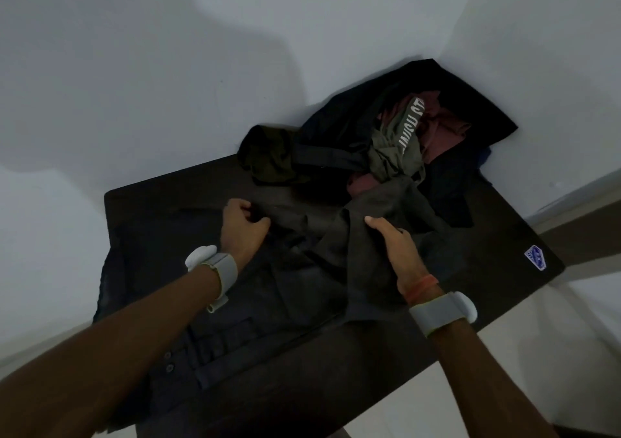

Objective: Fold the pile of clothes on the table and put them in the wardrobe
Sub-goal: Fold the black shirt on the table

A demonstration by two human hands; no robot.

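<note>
**Snag risk at the pile**

Left hand (242, 227) and right hand (393, 246) each hold a closed grip on a dark garment (319, 236) just in front of the pile (396, 135) on the worktop (504, 256). Its far end seems caught there; a pull could topple clothes.

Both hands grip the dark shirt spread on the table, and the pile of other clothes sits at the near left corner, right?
Not quite: the head view shows the pile at the far right corner, by the wall. The left hand and right hand do grip the dark shirt spread on the table.
</note>
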